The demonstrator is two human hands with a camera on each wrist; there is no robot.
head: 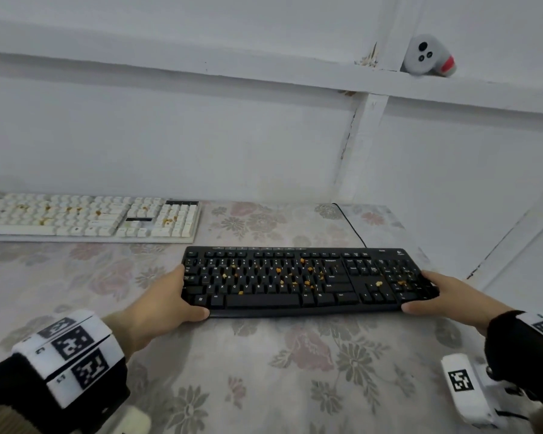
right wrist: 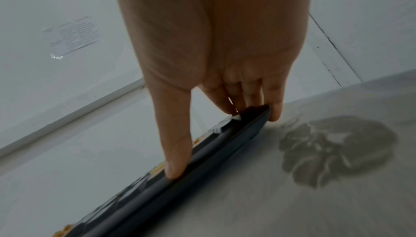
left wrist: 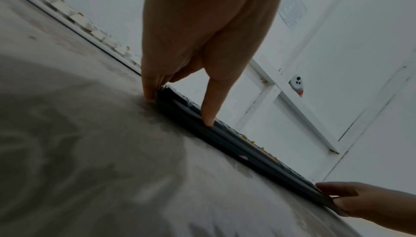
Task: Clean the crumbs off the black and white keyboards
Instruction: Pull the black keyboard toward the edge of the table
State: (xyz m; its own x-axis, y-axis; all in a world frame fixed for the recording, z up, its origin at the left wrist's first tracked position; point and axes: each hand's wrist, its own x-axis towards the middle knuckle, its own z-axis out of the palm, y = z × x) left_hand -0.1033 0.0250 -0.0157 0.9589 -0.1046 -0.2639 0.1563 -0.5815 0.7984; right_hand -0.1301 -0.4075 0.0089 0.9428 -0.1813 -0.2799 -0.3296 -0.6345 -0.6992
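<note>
Gripping either end of the flat black corded keyboard (head: 308,280), your left hand (head: 166,300) and right hand (head: 449,297) each clamp it with the thumb on the near edge and the fingers around the end, on the pale floral-patterned tablecloth (head: 264,371). Orange crumbs (head: 308,281) lie scattered over its keys. Farther back to the left, against the white wall (head: 201,136), sits the white rectangular keyboard (head: 88,216), also crumb-speckled; a small white-and-red controller (head: 428,56) rests on the ledge above.
</note>
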